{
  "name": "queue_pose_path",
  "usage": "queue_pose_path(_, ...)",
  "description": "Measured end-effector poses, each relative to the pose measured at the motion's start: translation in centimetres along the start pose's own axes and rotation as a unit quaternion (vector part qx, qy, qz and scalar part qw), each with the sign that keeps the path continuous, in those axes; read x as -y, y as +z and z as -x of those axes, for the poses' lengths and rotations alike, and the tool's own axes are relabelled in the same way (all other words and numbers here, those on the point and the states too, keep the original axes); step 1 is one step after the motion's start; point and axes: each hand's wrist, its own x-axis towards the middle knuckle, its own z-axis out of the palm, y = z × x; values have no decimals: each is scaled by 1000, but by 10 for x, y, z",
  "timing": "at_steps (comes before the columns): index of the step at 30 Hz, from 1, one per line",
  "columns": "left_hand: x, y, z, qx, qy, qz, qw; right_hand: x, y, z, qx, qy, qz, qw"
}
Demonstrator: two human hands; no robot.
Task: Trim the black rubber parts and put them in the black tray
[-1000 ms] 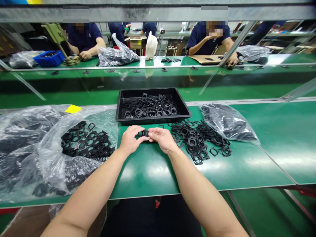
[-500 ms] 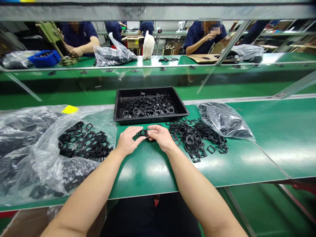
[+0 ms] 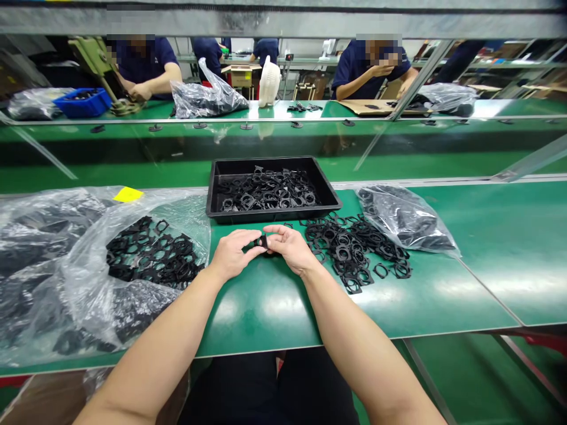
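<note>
Between my two hands is a small black plastic ring part [image 3: 262,241], held just in front of the tray. My left hand [image 3: 233,254] grips its left side between thumb and fingers. My right hand [image 3: 287,245] pinches its right side, and the fingers hide part of it. Behind the hands stands a black tray [image 3: 211,195] with many similar black parts inside. To the right lies a loose pile of black rings [image 3: 345,251]. On the left, an open clear plastic bag [image 3: 84,277] shows black frame parts [image 3: 153,254] in its mouth.
Another clear bag of black parts [image 3: 405,218] lies at the right. A yellow note [image 3: 128,194] sits on the left bag. Beyond, a green conveyor belt [image 3: 177,153] carries small black pieces. Across it, co-workers sit near a blue bin [image 3: 83,104] and a press [image 3: 100,74].
The black part has turned between my fingers, and less of it shows. My left hand has shifted slightly right, closer to the right hand. The whole view has moved a little.
</note>
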Motion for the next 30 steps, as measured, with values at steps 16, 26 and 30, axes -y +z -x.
queue_pose_path(16,-5,10,2,-46,-210,244,946,4,4,2,-17,-4,7,1000)
queue_pose_path(26,-4,15,0,-77,-415,445,790,-2,6,-1,-40,-23,24,999)
queue_pose_path(30,-2,16,0,-89,-406,419,808,-2,7,-1,-47,-22,21,998)
